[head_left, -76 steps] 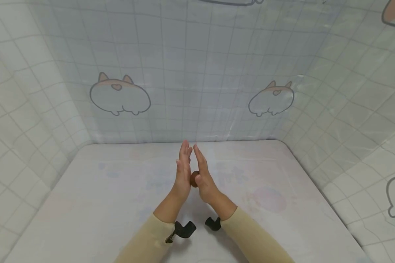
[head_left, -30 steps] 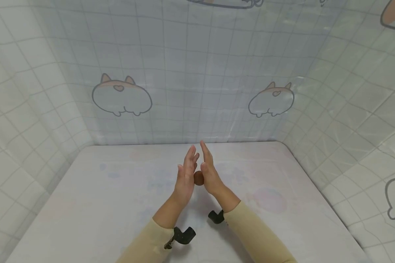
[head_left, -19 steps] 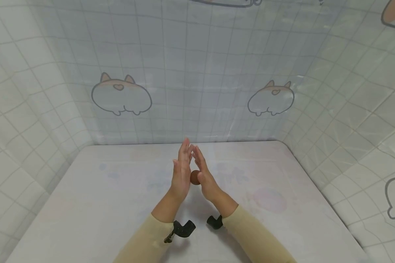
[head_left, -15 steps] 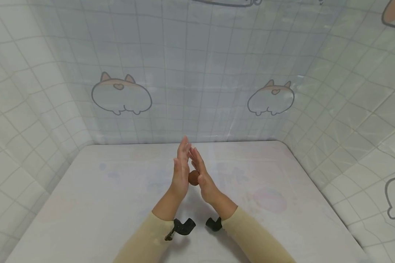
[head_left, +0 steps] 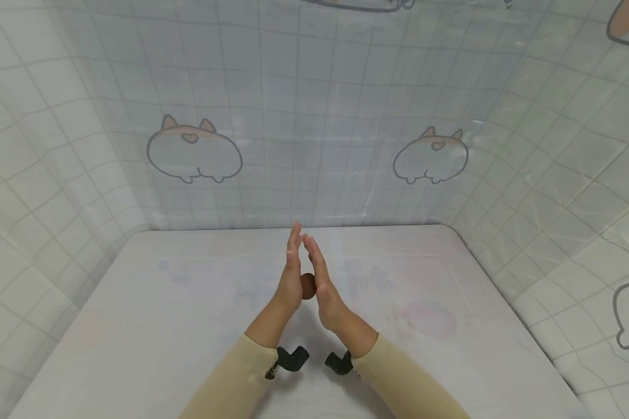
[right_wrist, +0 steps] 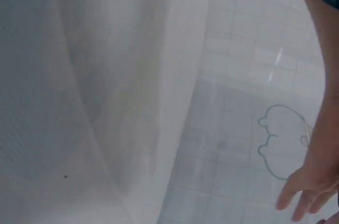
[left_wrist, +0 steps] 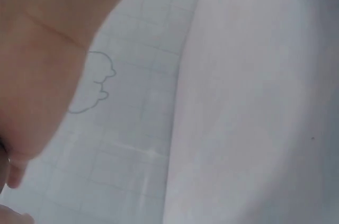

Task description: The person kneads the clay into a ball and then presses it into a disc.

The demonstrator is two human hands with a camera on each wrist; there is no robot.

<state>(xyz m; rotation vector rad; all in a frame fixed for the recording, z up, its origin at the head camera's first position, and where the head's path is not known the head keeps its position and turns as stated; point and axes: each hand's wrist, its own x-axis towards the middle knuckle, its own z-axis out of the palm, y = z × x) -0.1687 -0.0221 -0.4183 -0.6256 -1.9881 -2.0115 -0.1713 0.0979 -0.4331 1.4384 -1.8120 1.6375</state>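
In the head view a small brown ball [head_left: 308, 286] sits between the two palms, above the table. My left hand [head_left: 291, 276] presses it from the left, fingers straight and pointing away. From the other side my right hand [head_left: 326, 291] presses it, its fingers straight too and leaning in toward the left fingertips. Part of the ball is covered by the palms. The left wrist view has a palm and wrist [left_wrist: 37, 81] along its left edge. At the right edge of the right wrist view, a hand [right_wrist: 318, 176] shows with fingers a little apart.
Below the hands lies a white table [head_left: 152, 349] with faint coloured prints. Gridded sheeting with cartoon animals [head_left: 194, 151] walls it at the back and both sides. Black wrist mounts [head_left: 293, 359] stick inward from both cream sleeves [head_left: 230, 381].
The palms have slid against each other: since one second ago the left fingertips moved forward and the right ones back. The ball shifted slightly left and stays between the palms.
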